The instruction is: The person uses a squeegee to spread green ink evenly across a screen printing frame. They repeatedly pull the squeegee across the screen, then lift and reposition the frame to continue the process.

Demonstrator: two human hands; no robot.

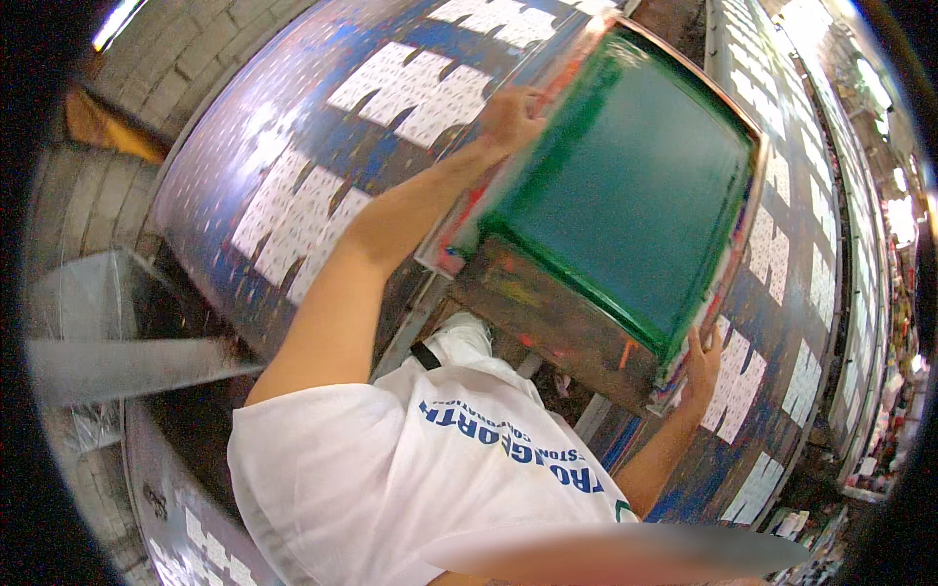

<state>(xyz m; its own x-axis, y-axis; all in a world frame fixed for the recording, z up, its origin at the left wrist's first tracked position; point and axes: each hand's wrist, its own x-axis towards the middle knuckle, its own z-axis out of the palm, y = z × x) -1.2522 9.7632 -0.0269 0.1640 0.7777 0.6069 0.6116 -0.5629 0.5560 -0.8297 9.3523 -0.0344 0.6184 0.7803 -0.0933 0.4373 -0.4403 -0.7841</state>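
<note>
A large screen-printing frame (pixel 625 186) with a green-coated mesh and a paint-stained border is held in front of me, tilted. My left hand (pixel 513 119) is closed on its far-left edge, with the arm stretched out. Around the near-right corner of the frame my right hand (pixel 699 369) is closed, fingers along the side rail. The near end of the frame is a brown, smeared strip close to my white shirt. What lies under the frame is hidden.
White cut fabric pieces (pixel 410 93) with small printed marks lie in rows on a long, paint-stained table (pixel 210 186) to the left. Another table to the right carries similar pieces (pixel 735 381). A block wall (pixel 210 59) stands at the far left, beside a grey metal bar (pixel 137 366).
</note>
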